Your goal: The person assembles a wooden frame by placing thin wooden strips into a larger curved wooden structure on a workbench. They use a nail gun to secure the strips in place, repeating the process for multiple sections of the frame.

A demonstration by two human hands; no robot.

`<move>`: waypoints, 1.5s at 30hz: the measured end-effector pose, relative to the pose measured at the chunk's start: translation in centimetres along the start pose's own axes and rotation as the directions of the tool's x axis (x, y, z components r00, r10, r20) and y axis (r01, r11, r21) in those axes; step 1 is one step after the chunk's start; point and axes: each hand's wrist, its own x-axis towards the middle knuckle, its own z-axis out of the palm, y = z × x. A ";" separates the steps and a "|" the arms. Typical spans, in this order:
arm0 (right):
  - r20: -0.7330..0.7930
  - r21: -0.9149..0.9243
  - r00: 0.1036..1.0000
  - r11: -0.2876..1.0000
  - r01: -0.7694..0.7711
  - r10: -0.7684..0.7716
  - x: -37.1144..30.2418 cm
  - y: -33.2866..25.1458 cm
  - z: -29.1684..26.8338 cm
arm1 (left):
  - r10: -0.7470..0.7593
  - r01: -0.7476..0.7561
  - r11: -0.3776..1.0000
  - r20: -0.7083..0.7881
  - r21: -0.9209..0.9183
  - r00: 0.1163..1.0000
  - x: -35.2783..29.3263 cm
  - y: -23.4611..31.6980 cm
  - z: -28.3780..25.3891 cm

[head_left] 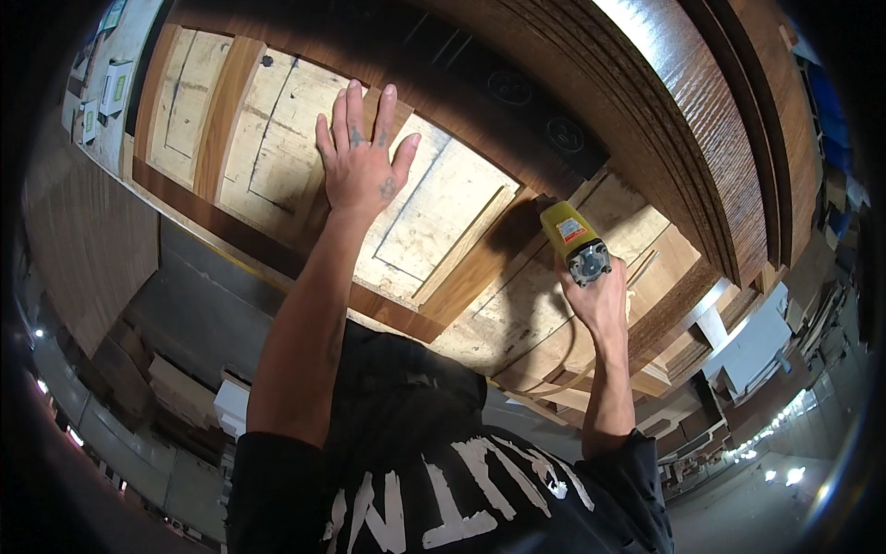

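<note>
My left hand (363, 166) lies flat with its fingers spread on a cross slat of a brown wooden frame (452, 288), holding nothing. In my right hand (598, 300) is a yellow pneumatic nail gun (568, 226), fingers wrapped round its grip, which is mostly hidden. The gun's nose sits at the frame's far right corner, where an end slat meets the dark long rail; whether it touches the wood I cannot tell. A thin air hose (554, 391) curves below my right hand. Under the frame is a pale, marked plywood worktop (277, 138).
Beyond the frame runs a black strip (503, 88) with round marks. Brown wood-grain boards (678, 120) are stacked at the far right. Small boxes (115, 85) stand at the far left, and a large board (88, 240) leans below them. Offcuts (189, 392) lie lower left.
</note>
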 end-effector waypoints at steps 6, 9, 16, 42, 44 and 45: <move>0.020 0.068 0.999 0.997 -0.031 0.030 0.3 -1.0 -0.2 | -0.016 0.016 1.000 0.033 0.004 0.999 0.1 0.2 -0.4; 0.013 0.055 1.000 0.998 -0.010 0.010 0.2 -0.6 0.0 | -0.022 0.021 1.000 0.049 0.015 0.999 0.1 0.2 -0.4; -0.064 0.021 0.998 1.000 0.019 -0.018 0.2 -0.5 0.3 | -0.027 0.025 0.999 0.055 0.026 0.998 0.1 0.3 -0.4; 0.130 0.267 0.992 0.963 -0.036 0.001 -20.5 -2.7 16.7 | 0.033 -0.039 0.997 -0.087 -0.071 0.996 -0.7 -0.2 -1.1; 0.100 0.261 0.995 0.965 -0.024 -0.003 -20.3 -2.7 16.8 | 0.034 -0.042 0.996 -0.092 -0.083 0.995 -0.7 -0.2 -0.8; 0.095 0.261 0.995 0.965 -0.019 -0.007 -20.1 -2.6 16.8 | 0.026 -0.033 0.996 -0.096 -0.080 0.995 -0.8 -0.2 -0.7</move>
